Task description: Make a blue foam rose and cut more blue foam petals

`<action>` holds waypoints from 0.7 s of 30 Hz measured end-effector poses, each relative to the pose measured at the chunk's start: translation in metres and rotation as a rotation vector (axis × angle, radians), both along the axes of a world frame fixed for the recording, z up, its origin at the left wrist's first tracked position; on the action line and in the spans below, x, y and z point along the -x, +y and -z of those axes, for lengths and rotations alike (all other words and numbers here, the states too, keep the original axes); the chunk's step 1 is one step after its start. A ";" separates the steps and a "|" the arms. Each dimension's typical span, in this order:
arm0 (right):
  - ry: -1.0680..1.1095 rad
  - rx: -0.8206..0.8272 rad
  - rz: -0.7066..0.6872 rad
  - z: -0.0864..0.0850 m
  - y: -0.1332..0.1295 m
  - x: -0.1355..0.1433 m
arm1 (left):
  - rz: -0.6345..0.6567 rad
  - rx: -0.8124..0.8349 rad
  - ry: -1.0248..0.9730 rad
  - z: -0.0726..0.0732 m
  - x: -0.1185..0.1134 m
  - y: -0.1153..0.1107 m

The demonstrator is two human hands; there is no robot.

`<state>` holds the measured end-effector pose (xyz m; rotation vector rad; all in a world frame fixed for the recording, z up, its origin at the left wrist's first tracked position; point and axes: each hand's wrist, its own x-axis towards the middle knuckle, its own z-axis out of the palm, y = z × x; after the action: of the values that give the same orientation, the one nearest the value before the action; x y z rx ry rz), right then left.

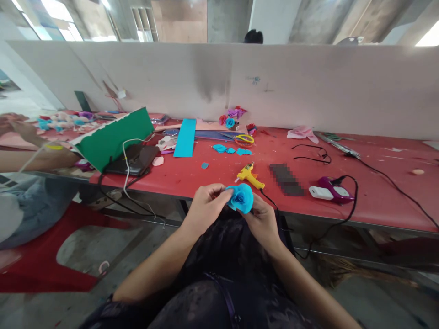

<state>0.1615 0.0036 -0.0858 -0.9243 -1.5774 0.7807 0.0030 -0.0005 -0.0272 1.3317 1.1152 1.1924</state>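
Observation:
A blue paper flower (241, 197) with curled layers is held between my two hands at the table's front edge. My left hand (210, 201) pinches a petal on its left side. Around the flower's lower right side, my right hand (262, 219) has its fingers closed, partly hidden by the petals. Just beyond the flower, a yellow glue gun (251, 176) lies on the red table (219, 171). Several cut blue petals (222, 149) lie behind it, and a single one (205, 166) rests to the left.
Yellow-handled scissors (244, 138), a blue paper strip (185, 138) and finished flowers (230, 121) are farther back. Glasses (313, 154) and a purple power socket (332, 190) with cords sit right. A green board (115, 137) stands left, beside another person's arm (37, 160).

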 end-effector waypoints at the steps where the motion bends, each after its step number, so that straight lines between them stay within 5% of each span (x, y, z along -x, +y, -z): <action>1: 0.008 0.012 -0.011 0.000 0.000 0.000 | 0.000 0.022 -0.044 0.001 0.000 0.001; 6: 0.032 0.092 0.001 0.001 0.004 0.000 | -0.063 0.090 -0.163 0.018 0.004 0.004; 12: 0.114 0.210 -0.021 0.003 0.007 0.008 | 0.109 0.071 -0.016 0.046 -0.001 0.000; 19: 0.005 0.314 -0.207 -0.010 0.025 0.002 | -0.047 0.178 -0.217 0.052 -0.005 0.005; 21: -0.168 0.202 -0.071 -0.008 0.049 -0.012 | -0.118 0.201 -0.232 0.054 -0.002 0.008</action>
<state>0.1737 0.0521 -0.0778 -1.1077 -1.7069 0.9462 0.0052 0.0077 -0.0812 0.9604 1.1237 1.2496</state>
